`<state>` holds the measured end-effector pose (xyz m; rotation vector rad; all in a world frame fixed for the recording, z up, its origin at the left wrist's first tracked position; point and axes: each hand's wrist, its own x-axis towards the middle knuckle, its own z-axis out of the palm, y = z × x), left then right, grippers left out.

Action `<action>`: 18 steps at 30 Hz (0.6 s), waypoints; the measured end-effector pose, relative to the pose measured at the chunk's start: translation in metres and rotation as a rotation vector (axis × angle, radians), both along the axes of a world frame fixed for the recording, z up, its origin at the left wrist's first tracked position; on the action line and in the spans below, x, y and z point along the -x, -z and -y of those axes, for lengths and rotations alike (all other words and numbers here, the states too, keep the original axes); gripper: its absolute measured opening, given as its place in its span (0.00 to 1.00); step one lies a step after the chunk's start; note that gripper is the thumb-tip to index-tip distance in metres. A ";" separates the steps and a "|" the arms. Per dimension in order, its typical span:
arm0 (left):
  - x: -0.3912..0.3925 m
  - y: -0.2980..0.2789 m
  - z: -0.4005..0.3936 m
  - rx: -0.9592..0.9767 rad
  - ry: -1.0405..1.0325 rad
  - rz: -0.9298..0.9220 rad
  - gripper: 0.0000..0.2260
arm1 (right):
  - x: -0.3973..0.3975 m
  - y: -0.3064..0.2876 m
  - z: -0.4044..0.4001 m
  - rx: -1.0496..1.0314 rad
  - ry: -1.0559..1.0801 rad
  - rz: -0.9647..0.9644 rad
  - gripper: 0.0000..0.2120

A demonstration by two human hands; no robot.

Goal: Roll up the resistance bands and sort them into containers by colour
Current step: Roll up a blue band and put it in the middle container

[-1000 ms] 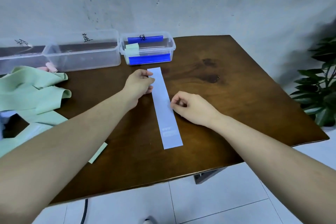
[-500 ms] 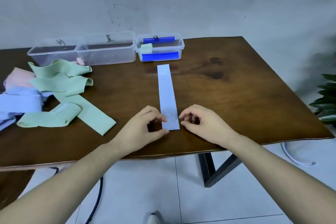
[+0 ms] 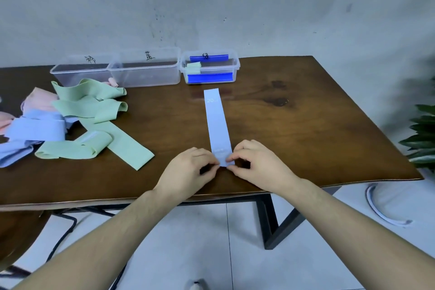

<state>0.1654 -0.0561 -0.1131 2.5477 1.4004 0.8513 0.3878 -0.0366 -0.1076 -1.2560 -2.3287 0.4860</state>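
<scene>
Pinching the near end of the flat pale-blue resistance band (image 3: 217, 125) on the brown wooden worktop (image 3: 306, 125), left hand (image 3: 188, 169) and right hand (image 3: 256, 165) begin rolling; one green roll (image 3: 193, 68) sits binned, and the loose heap of bands (image 3: 70, 122) remains.

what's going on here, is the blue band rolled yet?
Not yet. A person has the blue band laid flat and lengthwise on the table. The left hand and right hand each have a pinch grip on its near end, seemingly starting the first turn. The right container holds one green roll. The loose bands, green, blue and pink, lie piled at the left.
</scene>
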 end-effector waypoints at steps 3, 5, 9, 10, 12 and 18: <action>0.001 0.001 0.011 0.006 0.012 0.053 0.03 | -0.004 0.002 0.008 -0.030 -0.057 0.013 0.10; 0.003 0.003 0.017 0.023 0.023 0.066 0.03 | -0.006 0.005 0.014 -0.075 -0.076 -0.004 0.07; 0.005 0.009 0.023 0.011 0.036 0.077 0.06 | -0.002 0.008 0.025 -0.093 -0.088 -0.018 0.05; 0.005 0.010 0.024 0.014 0.037 0.071 0.08 | 0.000 0.008 0.028 -0.093 -0.086 -0.032 0.05; 0.004 0.011 0.024 0.007 0.042 0.056 0.11 | 0.002 0.008 0.031 -0.086 -0.072 -0.073 0.05; 0.001 0.012 0.026 -0.033 0.036 0.058 0.09 | 0.001 0.008 0.034 -0.025 -0.042 -0.134 0.06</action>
